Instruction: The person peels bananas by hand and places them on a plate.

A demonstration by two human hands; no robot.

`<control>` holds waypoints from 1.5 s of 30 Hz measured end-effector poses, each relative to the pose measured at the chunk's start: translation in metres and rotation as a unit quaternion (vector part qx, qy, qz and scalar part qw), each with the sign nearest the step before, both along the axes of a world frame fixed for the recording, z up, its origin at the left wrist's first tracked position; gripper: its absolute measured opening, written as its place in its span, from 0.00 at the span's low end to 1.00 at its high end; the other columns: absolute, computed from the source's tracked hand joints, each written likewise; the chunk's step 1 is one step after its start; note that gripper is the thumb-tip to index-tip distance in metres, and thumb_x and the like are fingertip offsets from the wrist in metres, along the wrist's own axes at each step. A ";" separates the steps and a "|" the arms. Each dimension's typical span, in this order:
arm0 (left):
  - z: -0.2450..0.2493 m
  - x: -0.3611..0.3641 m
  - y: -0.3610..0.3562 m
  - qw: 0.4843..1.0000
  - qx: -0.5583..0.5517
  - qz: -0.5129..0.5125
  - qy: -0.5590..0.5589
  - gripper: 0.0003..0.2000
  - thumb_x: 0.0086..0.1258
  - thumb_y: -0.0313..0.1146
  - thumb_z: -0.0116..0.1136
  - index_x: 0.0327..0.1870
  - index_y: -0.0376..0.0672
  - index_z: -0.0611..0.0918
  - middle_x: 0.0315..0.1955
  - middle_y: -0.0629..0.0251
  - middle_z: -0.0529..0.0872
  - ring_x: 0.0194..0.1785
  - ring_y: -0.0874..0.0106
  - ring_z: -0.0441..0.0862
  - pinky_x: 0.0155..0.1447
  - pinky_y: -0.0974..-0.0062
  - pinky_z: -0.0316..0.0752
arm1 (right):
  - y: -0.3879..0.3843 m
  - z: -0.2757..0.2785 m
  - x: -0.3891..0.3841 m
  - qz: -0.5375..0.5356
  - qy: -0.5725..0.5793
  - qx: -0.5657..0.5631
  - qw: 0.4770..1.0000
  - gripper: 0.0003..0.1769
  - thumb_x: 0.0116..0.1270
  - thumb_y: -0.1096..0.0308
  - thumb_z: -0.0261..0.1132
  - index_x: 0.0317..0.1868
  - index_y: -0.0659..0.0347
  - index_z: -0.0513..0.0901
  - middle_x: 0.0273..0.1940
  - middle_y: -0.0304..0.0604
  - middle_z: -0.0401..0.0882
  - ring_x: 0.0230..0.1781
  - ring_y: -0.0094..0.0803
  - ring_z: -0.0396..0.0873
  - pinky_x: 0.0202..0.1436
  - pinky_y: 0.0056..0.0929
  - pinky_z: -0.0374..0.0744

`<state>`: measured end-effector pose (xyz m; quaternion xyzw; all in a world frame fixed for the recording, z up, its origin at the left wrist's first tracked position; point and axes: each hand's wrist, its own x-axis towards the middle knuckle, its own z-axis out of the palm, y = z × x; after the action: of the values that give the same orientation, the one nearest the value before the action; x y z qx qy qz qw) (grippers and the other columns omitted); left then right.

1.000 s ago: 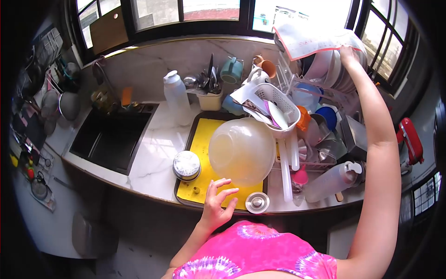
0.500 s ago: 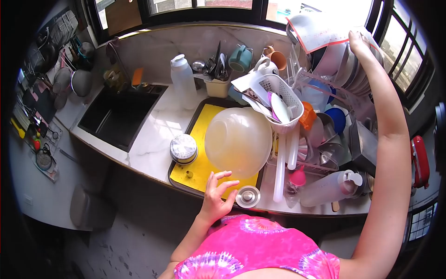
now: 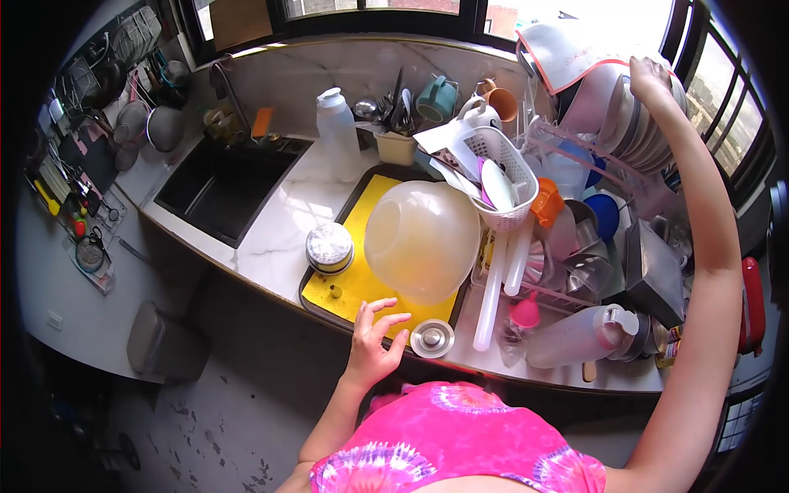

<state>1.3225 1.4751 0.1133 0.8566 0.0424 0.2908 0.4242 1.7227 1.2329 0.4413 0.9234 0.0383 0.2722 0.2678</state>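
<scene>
My right hand is at the back right, its fingers closed at the edge of a white cloth with a red border. The cloth drapes over the stacked plates in the dish rack; the fingertips are partly hidden. Near the counter's front edge, my left hand hovers with fingers apart, holding nothing. Beside it is a small round metal lid. A large translucent bowl rests upside down on a yellow mat in a dark tray. A round tin stands left of the bowl.
A black sink is at the left. Behind the tray are a translucent bottle and a cutlery holder. A white basket of utensils leans by the rack. A shaker bottle lies at the front right.
The view has shifted slightly. The cloth no longer shows on the far side of my right hand, which stays at its edge. My left hand remains open near the metal lid.
</scene>
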 end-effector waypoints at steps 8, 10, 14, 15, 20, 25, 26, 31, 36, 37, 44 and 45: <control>0.006 0.015 -0.013 0.999 0.036 -0.018 -0.007 0.11 0.52 0.26 0.61 0.38 0.44 0.81 0.46 0.57 0.76 0.52 0.57 0.72 0.64 0.53 0.57 | -0.012 -0.002 0.005 0.043 -0.030 0.035 0.998 0.15 0.56 0.77 0.54 0.45 0.60 0.78 0.44 0.52 0.78 0.48 0.45 0.77 0.49 0.39 0.77; 0.007 0.017 -0.016 0.999 0.042 -0.021 -0.007 0.11 0.52 0.26 0.61 0.38 0.44 0.81 0.46 0.57 0.76 0.52 0.57 0.72 0.64 0.52 0.57 | -0.012 0.001 0.004 0.068 -0.042 0.017 0.997 0.14 0.58 0.76 0.53 0.44 0.60 0.78 0.44 0.53 0.78 0.48 0.45 0.77 0.47 0.39 0.78; 0.007 0.019 -0.019 0.999 0.043 -0.016 -0.012 0.11 0.52 0.26 0.61 0.38 0.44 0.81 0.46 0.57 0.76 0.52 0.57 0.72 0.63 0.51 0.58 | -0.017 -0.005 0.005 0.127 -0.098 0.009 0.987 0.11 0.52 0.79 0.56 0.36 0.63 0.82 0.36 0.56 0.80 0.40 0.46 0.80 0.43 0.37 0.79; 0.007 0.019 -0.019 0.999 0.042 -0.018 -0.011 0.11 0.52 0.26 0.61 0.38 0.44 0.81 0.46 0.57 0.76 0.52 0.57 0.72 0.63 0.51 0.58 | -0.022 -0.006 0.004 0.124 -0.098 0.008 0.987 0.11 0.52 0.79 0.56 0.36 0.63 0.82 0.36 0.56 0.80 0.40 0.46 0.80 0.43 0.37 0.79; 0.006 0.019 -0.017 0.999 0.053 -0.013 -0.003 0.10 0.51 0.24 0.61 0.37 0.42 0.81 0.46 0.54 0.76 0.51 0.58 0.74 0.59 0.63 0.64 | -0.033 -0.015 -0.014 0.197 -0.108 -0.028 0.974 0.09 0.55 0.76 0.55 0.35 0.60 0.80 0.34 0.53 0.80 0.39 0.49 0.79 0.41 0.39 0.77; 0.008 0.026 -0.019 0.998 0.065 -0.019 -0.004 0.10 0.51 0.24 0.61 0.37 0.41 0.81 0.46 0.54 0.76 0.51 0.58 0.74 0.59 0.63 0.64 | -0.031 -0.012 -0.009 0.247 -0.150 -0.068 0.955 0.06 0.52 0.74 0.56 0.30 0.60 0.79 0.29 0.51 0.79 0.35 0.46 0.80 0.37 0.37 0.77; 0.009 0.027 -0.021 0.997 0.073 -0.021 -0.007 0.10 0.51 0.24 0.61 0.37 0.41 0.81 0.46 0.54 0.76 0.51 0.58 0.74 0.59 0.63 0.64 | -0.029 -0.011 -0.011 0.244 -0.149 -0.067 0.956 0.06 0.52 0.74 0.56 0.30 0.60 0.79 0.29 0.51 0.79 0.35 0.46 0.80 0.37 0.37 0.77; 0.011 0.033 -0.027 0.999 0.030 -0.036 0.001 0.11 0.51 0.25 0.61 0.37 0.44 0.81 0.47 0.57 0.76 0.52 0.58 0.72 0.64 0.52 0.57 | -0.021 -0.004 -0.027 0.241 -0.146 -0.060 0.958 0.07 0.49 0.78 0.59 0.30 0.61 0.81 0.32 0.54 0.80 0.38 0.46 0.80 0.40 0.34 0.79; 0.003 0.034 -0.032 0.999 0.018 -0.048 -0.011 0.11 0.51 0.24 0.61 0.37 0.43 0.81 0.46 0.56 0.76 0.52 0.58 0.72 0.63 0.52 0.57 | 0.008 0.005 -0.088 0.111 -0.066 -0.059 0.990 0.07 0.49 0.73 0.60 0.28 0.60 0.84 0.28 0.48 0.82 0.31 0.39 0.83 0.32 0.34 0.80; 0.003 0.032 -0.033 0.999 0.027 -0.045 -0.008 0.11 0.51 0.24 0.61 0.37 0.43 0.81 0.46 0.56 0.76 0.52 0.58 0.72 0.63 0.52 0.57 | 0.007 0.006 -0.089 0.106 -0.068 -0.060 0.990 0.07 0.49 0.73 0.60 0.28 0.60 0.84 0.28 0.48 0.82 0.31 0.39 0.83 0.32 0.34 0.80; 0.006 0.024 -0.035 0.998 0.048 -0.035 -0.012 0.10 0.51 0.24 0.61 0.37 0.43 0.81 0.46 0.56 0.76 0.51 0.57 0.72 0.63 0.52 0.58 | 0.016 0.006 -0.102 0.165 -0.071 -0.075 0.981 0.07 0.51 0.74 0.60 0.30 0.60 0.84 0.30 0.49 0.82 0.34 0.39 0.83 0.35 0.32 0.80; 0.006 0.023 -0.035 0.998 0.048 -0.031 -0.013 0.10 0.51 0.24 0.61 0.37 0.43 0.81 0.46 0.56 0.76 0.51 0.57 0.72 0.63 0.52 0.58 | 0.018 0.005 -0.105 0.165 -0.072 -0.080 0.980 0.07 0.51 0.74 0.60 0.30 0.60 0.84 0.31 0.49 0.82 0.35 0.39 0.82 0.36 0.32 0.80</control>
<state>1.3452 1.4404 0.1195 0.8730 -0.0036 0.2900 0.3922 1.6172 1.2506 0.4464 0.8579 0.1924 0.3745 0.2945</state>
